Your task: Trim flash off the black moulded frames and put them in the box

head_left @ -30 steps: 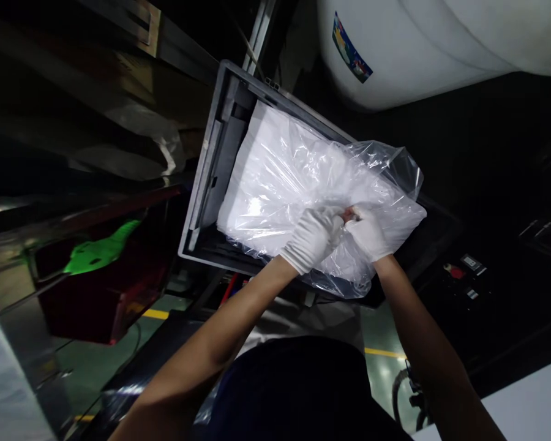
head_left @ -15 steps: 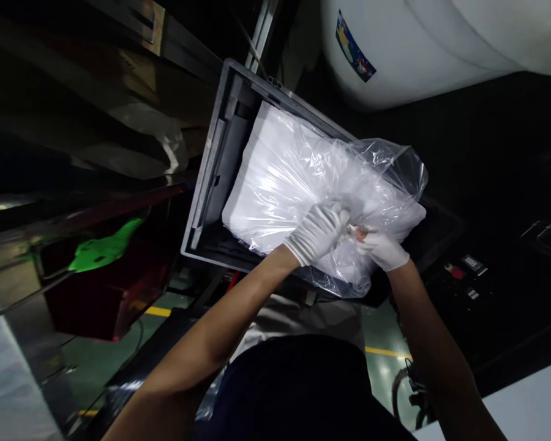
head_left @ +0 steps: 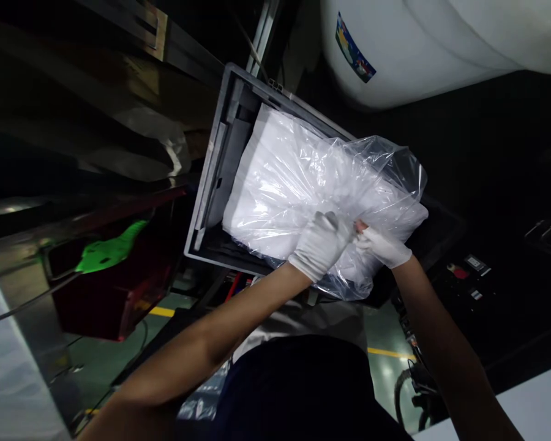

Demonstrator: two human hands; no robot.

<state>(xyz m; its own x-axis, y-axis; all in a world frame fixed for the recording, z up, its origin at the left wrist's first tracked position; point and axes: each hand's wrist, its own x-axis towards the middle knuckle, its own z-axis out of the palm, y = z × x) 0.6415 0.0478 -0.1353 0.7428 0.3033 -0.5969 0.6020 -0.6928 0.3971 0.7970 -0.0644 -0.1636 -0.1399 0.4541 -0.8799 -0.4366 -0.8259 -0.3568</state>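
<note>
A clear plastic bag (head_left: 275,184) with white contents lies in a grey crate (head_left: 210,165). Its gathered neck bunches up near the middle, where creases run together. My left hand (head_left: 324,242), in a white glove, is closed around the gathered plastic. Just to its right, my right hand (head_left: 381,244) pinches at the same spot; its glove leaves a fingertip bare. What lies between the right fingers is too small and hidden to make out. A loose flap of the bag spreads out beyond the hands on the right.
A large white rounded tank (head_left: 417,49) with a colourful sticker stands behind the crate at upper right. On the left are a dark red box (head_left: 119,294) and a bright green object (head_left: 110,248). Green floor with yellow lines shows below.
My left hand has turned slightly and shifted a little down beside the bag's neck. The right hand stays close by, still pinching. The view has moved slightly.
</note>
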